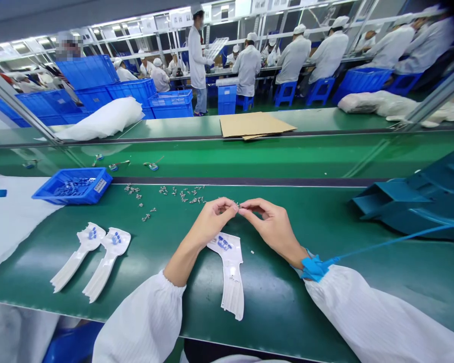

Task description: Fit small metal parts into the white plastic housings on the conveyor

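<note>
My left hand (216,216) and my right hand (269,222) meet above the green table, their fingertips pinched together. Between them is a tiny metallic part (238,205), mostly covered by the fingers and too small to name. Just below my hands lies a white plastic shell (232,275) with blue pieces set in its wide end. Two similar white shells (111,252) rest side by side at the left, also with blue pieces. Small metal parts (189,195) are scattered in loose clusters beyond my left hand.
A blue bin (75,186) of small blue parts stands at the left. A teal plastic holder (412,199) is at the right, near a blue wrist-strap cord (393,237). Small wired parts (151,165) lie on the green belt; cardboard sheets (255,125) lie behind it. Co-workers sit farther back.
</note>
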`<state>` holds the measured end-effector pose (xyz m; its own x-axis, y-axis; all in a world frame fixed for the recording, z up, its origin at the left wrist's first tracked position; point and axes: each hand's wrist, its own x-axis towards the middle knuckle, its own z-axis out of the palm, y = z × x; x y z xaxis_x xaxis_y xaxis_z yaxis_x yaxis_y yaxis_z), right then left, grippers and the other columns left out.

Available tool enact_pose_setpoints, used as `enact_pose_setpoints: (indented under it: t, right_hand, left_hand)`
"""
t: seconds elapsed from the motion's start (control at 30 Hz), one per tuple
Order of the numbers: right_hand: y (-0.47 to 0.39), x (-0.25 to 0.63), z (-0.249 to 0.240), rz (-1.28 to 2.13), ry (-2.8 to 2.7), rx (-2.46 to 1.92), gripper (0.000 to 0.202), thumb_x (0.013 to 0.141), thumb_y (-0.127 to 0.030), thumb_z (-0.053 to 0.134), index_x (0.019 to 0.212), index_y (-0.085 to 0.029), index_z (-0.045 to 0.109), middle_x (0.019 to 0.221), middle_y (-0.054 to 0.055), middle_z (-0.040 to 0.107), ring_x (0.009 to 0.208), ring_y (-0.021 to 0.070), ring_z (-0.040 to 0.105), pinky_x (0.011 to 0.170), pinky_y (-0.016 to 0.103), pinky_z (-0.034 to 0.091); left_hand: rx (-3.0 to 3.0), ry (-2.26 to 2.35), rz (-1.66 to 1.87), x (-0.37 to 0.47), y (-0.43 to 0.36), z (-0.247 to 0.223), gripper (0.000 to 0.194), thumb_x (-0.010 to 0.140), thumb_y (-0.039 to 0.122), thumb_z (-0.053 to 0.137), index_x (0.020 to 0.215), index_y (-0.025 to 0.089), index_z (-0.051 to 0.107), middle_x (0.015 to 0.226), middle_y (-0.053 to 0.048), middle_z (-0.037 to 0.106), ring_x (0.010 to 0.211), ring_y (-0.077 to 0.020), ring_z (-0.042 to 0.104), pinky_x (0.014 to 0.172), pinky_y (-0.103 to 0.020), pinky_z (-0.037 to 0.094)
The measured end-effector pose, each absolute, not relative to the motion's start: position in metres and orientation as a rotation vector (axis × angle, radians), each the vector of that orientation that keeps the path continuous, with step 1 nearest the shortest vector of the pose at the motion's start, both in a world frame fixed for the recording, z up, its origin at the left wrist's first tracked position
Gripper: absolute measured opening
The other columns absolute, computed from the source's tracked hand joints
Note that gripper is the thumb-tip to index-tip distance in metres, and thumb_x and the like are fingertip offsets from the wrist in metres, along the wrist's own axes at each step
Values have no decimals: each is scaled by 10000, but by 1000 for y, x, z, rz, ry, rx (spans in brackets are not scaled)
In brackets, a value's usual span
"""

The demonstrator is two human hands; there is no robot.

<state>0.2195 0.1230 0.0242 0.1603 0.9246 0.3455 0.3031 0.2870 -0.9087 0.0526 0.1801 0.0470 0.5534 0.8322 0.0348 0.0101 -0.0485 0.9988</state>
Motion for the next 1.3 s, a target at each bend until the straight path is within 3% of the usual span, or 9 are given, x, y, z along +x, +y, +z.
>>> enact_pose_setpoints:
  t: [0.57, 0.83, 1.03, 1.3]
  right_hand:
    - [131, 225, 32, 1167, -1215, -1102, 263, 645, -391, 846, 736, -201, 689, 753, 5, 691, 713, 142, 637, 728, 314, 554]
    - [130, 227, 32, 1209, -1170, -1071, 276, 630, -391, 856, 722, -197, 684, 765, 9, 700, 719, 142, 644, 730, 306, 554]
    - [131, 227, 31, 1303, -1086, -1035, 285, 627, -380, 863, 731, -194, 675, 759, -3, 681, 687, 122, 618, 699, 278, 537]
    - [130, 225, 30, 1261, -1115, -1001, 279, 671, -358, 844, 804, -208, 650, 804, -8, 663, 732, 120, 609, 735, 278, 528]
  left_hand:
    - [1550, 698, 573, 40, 182, 52, 274, 801, 447, 722, 797, 177, 679, 757, 2, 615, 739, -141, 534, 700, -277, 389]
    - [1581, 715, 585, 40, 181, 55, 275, 818, 450, 713, 799, 177, 689, 765, -7, 636, 736, -142, 554, 700, -283, 407]
    - [1544, 702, 716, 44, 180, 57, 288, 784, 382, 764, 981, 188, 685, 901, -36, 687, 856, -166, 626, 815, -313, 466]
    - [1543, 673, 754, 45, 178, 58, 203, 810, 360, 740, 884, 176, 695, 881, -36, 684, 830, -159, 613, 786, -307, 458]
